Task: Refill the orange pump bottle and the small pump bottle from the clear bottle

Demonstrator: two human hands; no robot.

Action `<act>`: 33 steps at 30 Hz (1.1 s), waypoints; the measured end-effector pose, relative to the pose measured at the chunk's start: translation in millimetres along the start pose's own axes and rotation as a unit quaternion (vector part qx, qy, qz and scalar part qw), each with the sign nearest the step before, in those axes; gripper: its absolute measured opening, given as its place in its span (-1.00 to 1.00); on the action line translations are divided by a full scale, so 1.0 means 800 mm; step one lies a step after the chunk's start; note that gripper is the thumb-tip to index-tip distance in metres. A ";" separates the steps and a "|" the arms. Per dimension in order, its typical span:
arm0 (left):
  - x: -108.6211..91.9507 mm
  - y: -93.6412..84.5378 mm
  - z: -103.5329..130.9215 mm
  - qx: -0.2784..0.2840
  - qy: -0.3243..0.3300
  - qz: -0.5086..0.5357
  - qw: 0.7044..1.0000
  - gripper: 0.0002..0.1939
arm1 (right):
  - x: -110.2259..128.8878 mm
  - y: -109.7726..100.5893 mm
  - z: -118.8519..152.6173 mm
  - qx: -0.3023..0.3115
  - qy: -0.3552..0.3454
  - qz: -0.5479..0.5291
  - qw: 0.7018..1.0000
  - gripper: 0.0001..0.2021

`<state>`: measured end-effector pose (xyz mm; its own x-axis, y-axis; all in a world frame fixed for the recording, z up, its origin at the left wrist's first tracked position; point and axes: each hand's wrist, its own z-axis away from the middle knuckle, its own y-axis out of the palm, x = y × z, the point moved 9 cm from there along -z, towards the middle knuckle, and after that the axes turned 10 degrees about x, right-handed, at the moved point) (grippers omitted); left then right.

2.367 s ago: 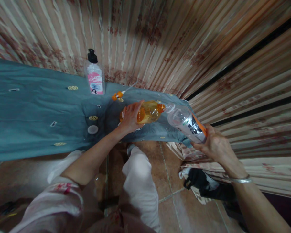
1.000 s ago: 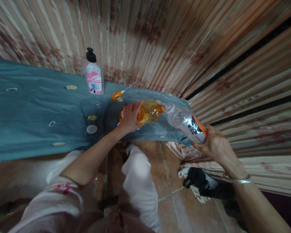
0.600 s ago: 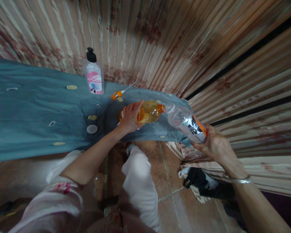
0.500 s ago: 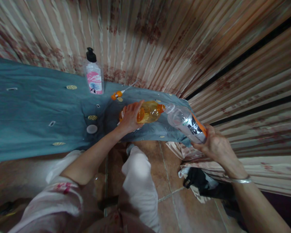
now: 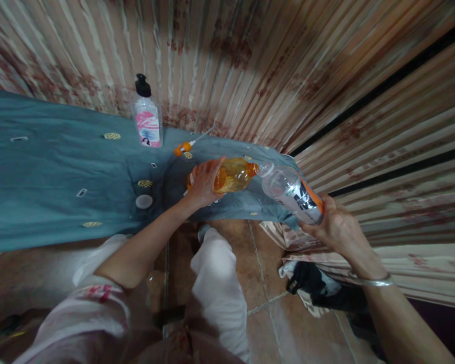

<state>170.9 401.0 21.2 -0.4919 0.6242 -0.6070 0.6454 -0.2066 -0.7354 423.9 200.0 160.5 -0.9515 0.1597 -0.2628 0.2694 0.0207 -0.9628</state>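
Observation:
My left hand (image 5: 205,183) is wrapped round an orange bottle (image 5: 235,174) with amber liquid in it, tilted so that its neck points right. My right hand (image 5: 335,222) grips the base of a clear bottle (image 5: 288,189) with an orange and black label. The two bottle mouths meet, or nearly so, above the right part of the blue cloth. An orange pump top (image 5: 182,148) with a thin tube lies on the cloth behind my left hand. A round white cap (image 5: 143,201) lies to the left of that hand.
A clear pump bottle (image 5: 147,124) with a black top and pink label stands at the back of the blue cloth (image 5: 53,162). Pleated curtains (image 5: 220,60) hang behind and at the right. Dark and white items (image 5: 311,280) lie on the tiled floor at the lower right.

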 end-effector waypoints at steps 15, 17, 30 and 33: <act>0.000 0.000 -0.001 0.002 0.000 -0.003 1.000 0.12 | -0.001 0.001 0.002 -0.008 0.003 0.003 1.000 -0.33; 0.000 0.000 -0.001 0.002 0.002 -0.002 1.000 0.13 | -0.001 0.001 0.002 -0.009 0.001 0.001 1.000 -0.33; -0.001 -0.001 0.000 -0.003 0.002 0.007 1.000 0.12 | -0.002 0.004 0.001 0.002 0.012 -0.014 1.000 -0.31; 0.000 0.000 0.000 0.000 0.000 0.007 1.000 0.12 | -0.002 0.004 0.001 0.000 0.012 -0.008 1.000 -0.31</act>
<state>171.1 401.0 21.4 -0.4824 0.6218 -0.6170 0.6521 -0.2154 -0.7269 426.0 199.3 158.0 -0.9521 0.1822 -0.2456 0.2539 0.0230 -0.9670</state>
